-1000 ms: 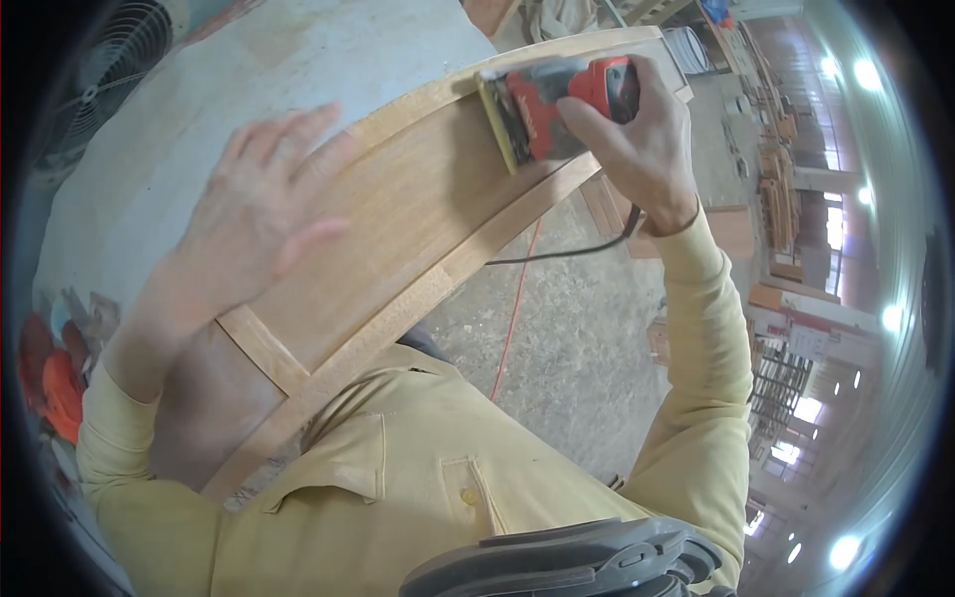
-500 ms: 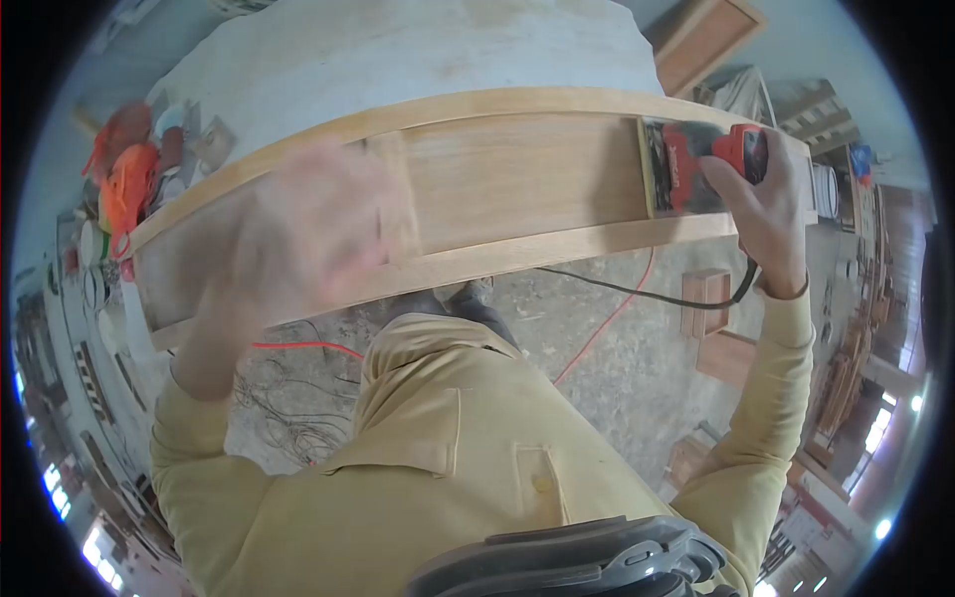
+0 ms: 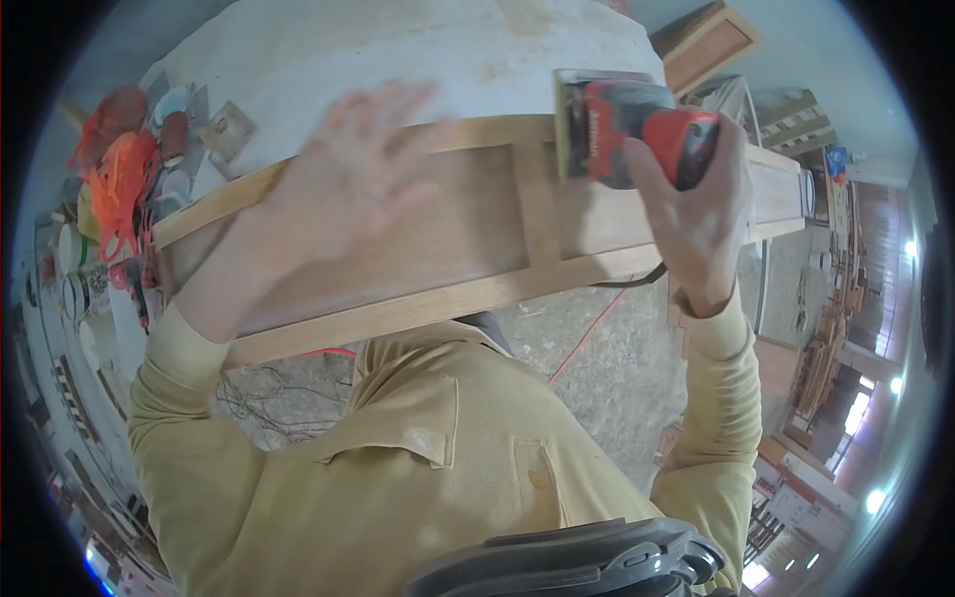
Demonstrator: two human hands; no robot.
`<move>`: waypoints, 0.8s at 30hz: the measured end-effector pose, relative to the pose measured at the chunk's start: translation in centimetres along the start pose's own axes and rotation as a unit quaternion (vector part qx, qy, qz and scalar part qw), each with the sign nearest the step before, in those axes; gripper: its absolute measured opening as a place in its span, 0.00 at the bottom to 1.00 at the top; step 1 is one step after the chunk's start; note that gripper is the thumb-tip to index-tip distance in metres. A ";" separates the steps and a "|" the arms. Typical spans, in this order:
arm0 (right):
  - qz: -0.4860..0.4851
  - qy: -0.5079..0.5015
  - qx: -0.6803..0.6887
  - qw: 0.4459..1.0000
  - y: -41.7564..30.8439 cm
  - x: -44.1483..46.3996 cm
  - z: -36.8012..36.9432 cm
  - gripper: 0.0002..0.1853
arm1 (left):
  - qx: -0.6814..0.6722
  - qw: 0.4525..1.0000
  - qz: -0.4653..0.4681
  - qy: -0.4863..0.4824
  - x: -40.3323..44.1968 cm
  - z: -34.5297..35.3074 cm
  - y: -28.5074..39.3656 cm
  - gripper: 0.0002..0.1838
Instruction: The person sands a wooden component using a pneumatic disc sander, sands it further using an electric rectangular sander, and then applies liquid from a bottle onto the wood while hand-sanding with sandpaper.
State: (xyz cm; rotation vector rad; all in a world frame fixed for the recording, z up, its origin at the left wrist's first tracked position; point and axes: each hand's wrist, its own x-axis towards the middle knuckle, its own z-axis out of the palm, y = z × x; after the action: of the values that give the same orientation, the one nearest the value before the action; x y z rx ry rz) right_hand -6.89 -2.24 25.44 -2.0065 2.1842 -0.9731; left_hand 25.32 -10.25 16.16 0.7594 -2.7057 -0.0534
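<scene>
1. In the head view, the right hand (image 3: 696,199) is gripping the red and black sander (image 3: 637,129), with the thumb and fingers wrapping around its red grip
2. The sander is sitting over the upper edge of the framed wooden panel (image 3: 398,315), just beside the crosspiece (image 3: 538,204); its pad is showing at the side away from the hand, and whether it is touching the wood I cannot tell
3. The left hand (image 3: 358,179) is opening its fingers wide and holding nothing, hovering or lying over the panel's other part; it is blurring, so contact is unclear
4. The framed wooden panel is stretching crosswise in front of the person, lying partly over the pale work surface (image 3: 438,50)
5. A black cord (image 3: 642,279) is running below the panel's lower rail, near the right wrist, and a thin red line (image 3: 594,328) is crossing the floor (image 3: 622,388)
6. Orange netting-like material (image 3: 124,179) is lying near the panel's end on the left
</scene>
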 end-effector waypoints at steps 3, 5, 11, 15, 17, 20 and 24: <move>0.069 -0.073 0.111 0.989 1.6 1.1 -0.5 0.24 | -0.044 0.995 0.030 -0.079 -2.6 -1.1 3.4 0.31; 0.086 -0.137 0.203 0.966 3.1 1.9 -1.8 0.20 | -0.135 0.986 0.012 -0.094 -5.3 -1.9 4.7 0.30; 0.075 -0.256 0.161 0.950 -4.7 0.5 -3.9 0.31 | -0.016 0.982 -0.182 -0.056 -14.2 -4.6 5.7 0.27; -0.198 -0.307 0.034 0.930 -9.2 -0.1 -1.9 0.38 | 0.102 0.946 -0.308 -0.024 -20.9 -8.1 6.6 0.22; -0.231 -0.333 0.040 0.913 -11.6 -0.3 -0.5 0.39 | 0.152 0.924 -0.351 -0.002 -24.1 -9.4 7.5 0.20; -0.277 -0.333 0.025 0.901 -14.3 -1.2 1.8 0.39 | 0.153 0.879 -0.439 0.104 -28.1 -8.9 8.6 0.18; -0.346 -0.293 0.032 0.891 -19.0 -0.8 5.8 0.36 | -0.112 0.778 -0.563 0.255 -30.4 -6.2 9.8 0.20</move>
State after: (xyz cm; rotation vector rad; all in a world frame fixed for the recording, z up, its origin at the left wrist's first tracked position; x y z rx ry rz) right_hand 12.63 -3.59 29.04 -2.6357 1.1306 -0.3361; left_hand 46.82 14.02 14.01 1.8502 -1.3856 -0.3700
